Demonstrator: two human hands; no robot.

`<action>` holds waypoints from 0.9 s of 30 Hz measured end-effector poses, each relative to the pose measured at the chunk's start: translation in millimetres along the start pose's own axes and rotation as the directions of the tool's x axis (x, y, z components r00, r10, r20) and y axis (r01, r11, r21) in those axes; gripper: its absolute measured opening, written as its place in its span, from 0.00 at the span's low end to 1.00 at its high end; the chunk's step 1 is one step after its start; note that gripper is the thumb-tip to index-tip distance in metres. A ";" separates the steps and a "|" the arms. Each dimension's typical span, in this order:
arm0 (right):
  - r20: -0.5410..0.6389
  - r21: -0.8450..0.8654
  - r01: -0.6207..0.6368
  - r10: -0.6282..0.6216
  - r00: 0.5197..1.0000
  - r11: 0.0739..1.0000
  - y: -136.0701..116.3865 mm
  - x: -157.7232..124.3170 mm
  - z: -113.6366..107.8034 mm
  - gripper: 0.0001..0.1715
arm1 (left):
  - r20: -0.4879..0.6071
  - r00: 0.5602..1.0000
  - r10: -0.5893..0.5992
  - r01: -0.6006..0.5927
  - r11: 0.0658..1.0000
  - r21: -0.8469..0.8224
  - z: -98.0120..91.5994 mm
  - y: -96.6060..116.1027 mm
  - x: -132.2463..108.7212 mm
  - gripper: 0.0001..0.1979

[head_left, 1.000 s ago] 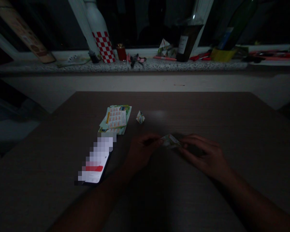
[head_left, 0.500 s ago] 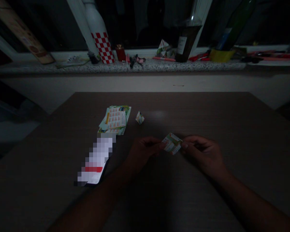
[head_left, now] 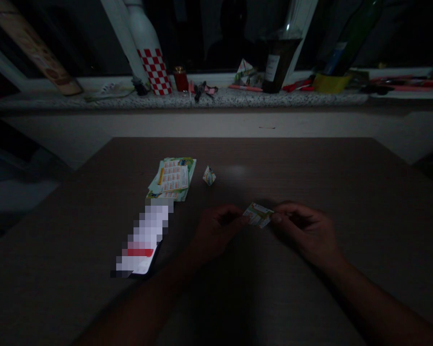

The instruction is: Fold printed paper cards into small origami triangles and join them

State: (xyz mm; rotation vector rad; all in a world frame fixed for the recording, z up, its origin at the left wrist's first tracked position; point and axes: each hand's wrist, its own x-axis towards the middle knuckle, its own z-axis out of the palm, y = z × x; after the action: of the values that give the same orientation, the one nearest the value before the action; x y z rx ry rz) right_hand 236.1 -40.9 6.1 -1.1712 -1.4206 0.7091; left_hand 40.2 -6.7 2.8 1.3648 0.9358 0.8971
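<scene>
Between my two hands, just over the dark wooden table (head_left: 292, 166), is a small printed piece of paper (head_left: 259, 215), green and white. My left hand (head_left: 220, 229) pinches its left corner between thumb and fingers. On the opposite corner my right hand (head_left: 306, 230) has a similar pinch. Beyond my left hand stands a small folded paper shape (head_left: 209, 176), patterned in the same colours. Farther left lies a stack of printed sheets (head_left: 175, 175), with a lit phone (head_left: 144, 240) in front of it, its screen blurred out.
Along the back runs a granite windowsill (head_left: 231, 100). It carries a red-and-white checkered bottle (head_left: 155, 72), a dark labelled bottle (head_left: 276, 67), a red jar (head_left: 181, 80), a yellow holder (head_left: 331, 82), pens and another folded paper piece (head_left: 244, 72).
The piece of paper has tilted slightly between my fingers and looks flatter. My left hand has shifted a little, and both hands still grip the corners.
</scene>
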 end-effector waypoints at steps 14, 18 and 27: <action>0.109 -0.235 0.401 -0.387 0.916 0.885 -3.2 -3.3 -6.5 0.07 | -0.024 0.940 0.340 -0.298 0.854 0.426 -4.3 -2.9 -3.9 0.08; 0.220 -0.319 0.582 -0.539 0.813 0.748 -7.5 -2.1 -6.7 0.10 | 0.094 0.757 0.647 -0.551 0.554 0.623 -4.8 8.1 -8.9 0.11; 0.392 -0.326 0.744 -0.633 0.668 0.584 -6.3 -3.8 0.2 0.09 | 0.399 0.610 0.685 -0.696 0.223 0.682 -0.2 16.0 -6.4 0.02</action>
State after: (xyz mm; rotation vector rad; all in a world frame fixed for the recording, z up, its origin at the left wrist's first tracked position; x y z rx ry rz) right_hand 233.9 -46.4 10.4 -0.7476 -2.1563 -0.0871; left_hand 37.8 -12.3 18.9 2.7574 0.6794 1.1696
